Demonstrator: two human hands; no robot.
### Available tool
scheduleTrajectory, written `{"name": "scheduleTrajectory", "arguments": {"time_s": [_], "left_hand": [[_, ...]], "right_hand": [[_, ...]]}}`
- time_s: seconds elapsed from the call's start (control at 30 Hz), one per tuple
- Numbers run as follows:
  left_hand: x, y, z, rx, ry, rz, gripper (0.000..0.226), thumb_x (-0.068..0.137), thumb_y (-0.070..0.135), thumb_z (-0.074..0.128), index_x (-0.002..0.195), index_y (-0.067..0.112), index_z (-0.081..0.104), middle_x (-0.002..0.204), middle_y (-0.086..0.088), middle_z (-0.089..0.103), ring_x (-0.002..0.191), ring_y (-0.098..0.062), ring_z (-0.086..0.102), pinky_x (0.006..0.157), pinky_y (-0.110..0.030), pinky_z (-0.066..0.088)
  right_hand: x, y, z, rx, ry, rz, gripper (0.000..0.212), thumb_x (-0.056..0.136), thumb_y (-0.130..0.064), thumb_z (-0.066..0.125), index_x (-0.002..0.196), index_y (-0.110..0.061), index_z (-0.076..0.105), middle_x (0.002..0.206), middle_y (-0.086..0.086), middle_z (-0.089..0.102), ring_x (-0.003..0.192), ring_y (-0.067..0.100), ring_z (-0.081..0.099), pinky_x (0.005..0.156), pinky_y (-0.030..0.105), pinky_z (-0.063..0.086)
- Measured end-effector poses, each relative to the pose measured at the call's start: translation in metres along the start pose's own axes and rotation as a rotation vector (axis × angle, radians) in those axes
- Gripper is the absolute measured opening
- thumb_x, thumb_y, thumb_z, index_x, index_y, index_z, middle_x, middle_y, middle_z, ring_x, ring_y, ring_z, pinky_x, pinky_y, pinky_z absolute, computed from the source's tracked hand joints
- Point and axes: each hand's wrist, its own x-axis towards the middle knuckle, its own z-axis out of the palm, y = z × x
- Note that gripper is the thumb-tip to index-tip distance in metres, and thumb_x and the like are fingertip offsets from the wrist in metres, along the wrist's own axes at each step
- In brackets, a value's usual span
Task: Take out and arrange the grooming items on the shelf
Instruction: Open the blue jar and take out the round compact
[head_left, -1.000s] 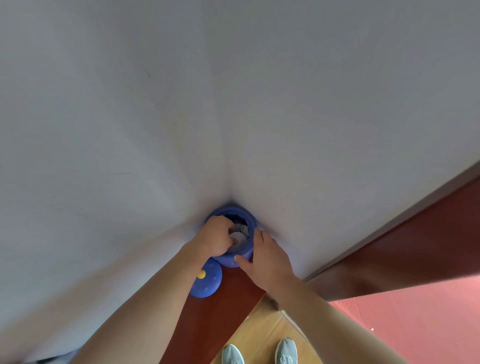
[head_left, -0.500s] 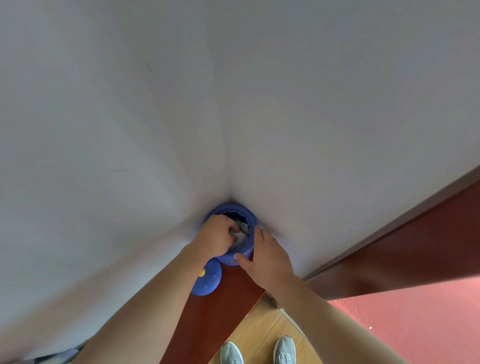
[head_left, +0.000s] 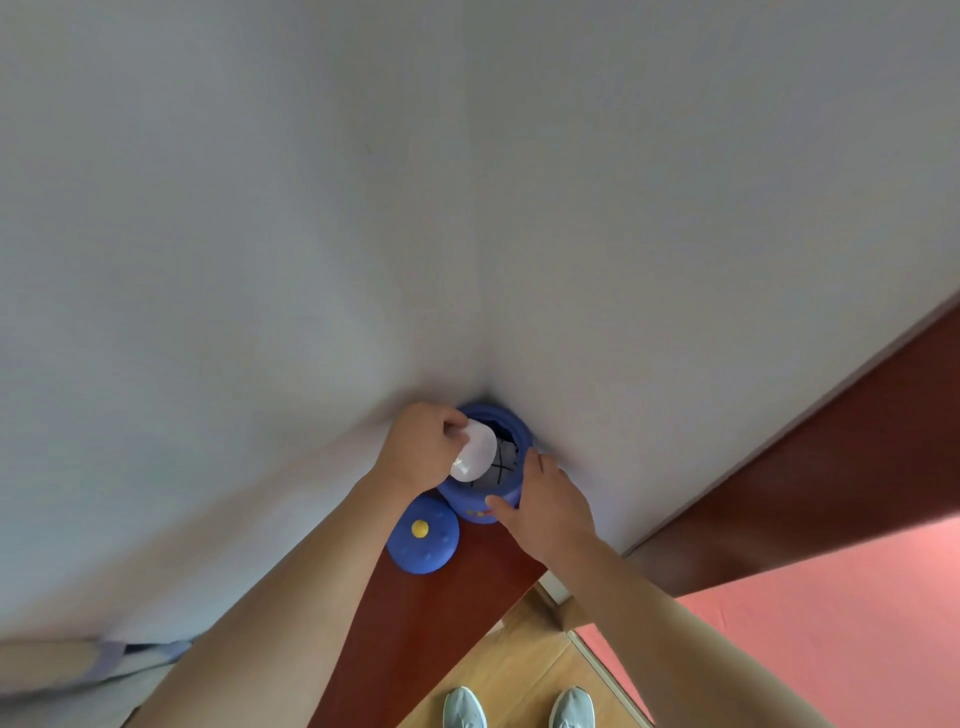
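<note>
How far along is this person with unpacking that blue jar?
Done: the lid lies off beside the blue jar on the shelf. In hand: the left hand pinches a white round pad at the jar's mouth while the right hand steadies the jar. Left: a grey lined item sits inside, and nothing is arranged yet.

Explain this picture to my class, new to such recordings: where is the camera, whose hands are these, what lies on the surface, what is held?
The camera sits on a person's head, looking down at their own bare hands; no machine. On a red-brown wooden shelf in a white wall corner stands a round blue plastic pot, its blue domed lid with a yellow knob lying beside it. The right hand grips the pot; the left hand pinches a white round pad over its opening.
</note>
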Motion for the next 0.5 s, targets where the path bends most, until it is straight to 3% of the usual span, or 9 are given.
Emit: {"name": "scheduleTrajectory", "arguments": {"time_s": [0.2,0.37,0.5], "left_hand": [[-0.032,-0.003,-0.022,-0.058,0.131,-0.023,0.018,0.083,0.009,0.065,0.095,0.014,0.077,0.084,0.001,0.073,0.078,-0.014,0.067,0.071,-0.032,0.053],[-0.062,-0.017,-0.034,-0.012,0.212,-0.070,0.010,0.080,0.008,0.067,0.084,0.014,0.075,0.077,-0.001,0.070,0.075,-0.018,0.065,0.069,-0.036,0.053],[-0.086,-0.042,-0.031,0.000,0.225,-0.166,0.014,0.082,0.008,0.067,0.091,0.016,0.075,0.084,0.006,0.071,0.077,-0.010,0.064,0.067,-0.021,0.046]], "right_hand": [[-0.001,0.000,-0.001,-0.020,-0.019,-0.007,0.088,0.089,-0.058,0.053,0.151,-0.006,0.018,0.148,0.009,0.037,0.128,0.023,0.045,0.098,0.032,0.044],[-0.001,-0.002,0.001,-0.055,-0.024,-0.006,0.088,0.090,-0.058,0.051,0.151,-0.004,0.017,0.149,0.011,0.034,0.127,0.026,0.046,0.097,0.034,0.045],[-0.002,-0.003,0.003,-0.045,-0.035,-0.003,0.089,0.091,-0.056,0.051,0.152,-0.002,0.013,0.152,0.013,0.029,0.132,0.027,0.041,0.101,0.035,0.042]]}}
